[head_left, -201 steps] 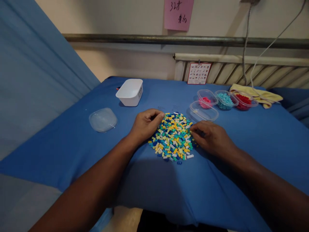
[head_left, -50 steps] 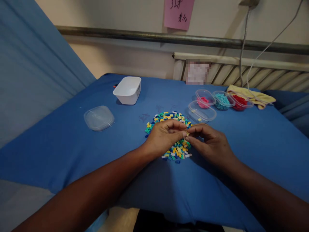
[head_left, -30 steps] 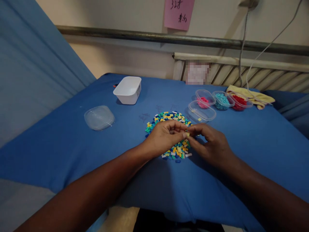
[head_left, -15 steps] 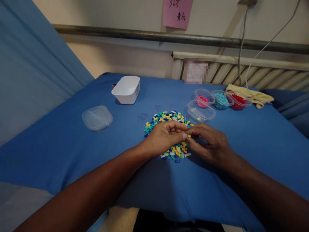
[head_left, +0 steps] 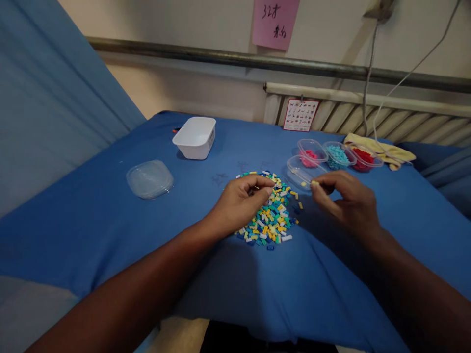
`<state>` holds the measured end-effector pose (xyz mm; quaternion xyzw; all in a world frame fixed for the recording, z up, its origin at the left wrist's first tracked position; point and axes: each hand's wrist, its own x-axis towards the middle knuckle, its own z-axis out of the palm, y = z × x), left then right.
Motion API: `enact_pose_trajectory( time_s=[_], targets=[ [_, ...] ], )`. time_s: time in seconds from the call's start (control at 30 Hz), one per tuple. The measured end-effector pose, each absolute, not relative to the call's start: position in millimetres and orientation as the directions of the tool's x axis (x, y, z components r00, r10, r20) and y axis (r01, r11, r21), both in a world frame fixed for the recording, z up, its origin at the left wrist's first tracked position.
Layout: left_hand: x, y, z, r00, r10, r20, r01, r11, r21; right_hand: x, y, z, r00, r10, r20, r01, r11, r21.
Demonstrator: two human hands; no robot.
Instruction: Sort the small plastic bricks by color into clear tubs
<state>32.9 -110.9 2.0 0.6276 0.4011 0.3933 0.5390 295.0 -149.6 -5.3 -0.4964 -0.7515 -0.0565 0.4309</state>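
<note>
A mixed pile of small plastic building bricks (head_left: 272,220) in blue, teal, yellow and white lies on the blue cloth. Over its upper left part is my left hand (head_left: 241,201), thumb and fingertips drawn together; whatever may be between them cannot be made out. To the right of the pile, my right hand (head_left: 348,201) pinches a small pale yellow brick (head_left: 315,183) between thumb and index finger. Just beyond those fingertips stands a clear plastic tub (head_left: 294,164), with a pale yellow brick (head_left: 303,184) in it.
Behind stand clear tubs of pink bricks (head_left: 309,158), light blue bricks (head_left: 336,156) and red bricks (head_left: 363,158), beside a yellow cloth (head_left: 386,148). Left are a white container (head_left: 195,137) and stacked clear lids (head_left: 150,179). A radiator (head_left: 338,108) and printed card (head_left: 300,115) are behind.
My right hand has moved right and away from my left hand, carrying the pale yellow brick toward the clear tub. My left hand has shifted slightly left over the pile.
</note>
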Motion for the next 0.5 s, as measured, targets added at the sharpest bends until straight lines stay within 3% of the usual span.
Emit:
enact_pose_trajectory(
  time_s=[0.2,0.33,0.5],
  targets=[
    [16,-95,4,0.258,0.932,0.256,0.253,-0.321,0.913,333,-121,-18,-0.092,0.726,0.681,0.916,0.33,-0.228],
    [3,-81,-4,0.279,0.885,0.372,0.39,-0.458,0.799,317,-131,-26,-0.188,0.708,0.681,0.861,0.452,-0.232],
    [-4,-76,-11,0.42,0.806,0.418,0.5,-0.59,0.635,282,-140,-39,-0.438,0.727,0.528,0.707,0.642,-0.297]
  ],
)
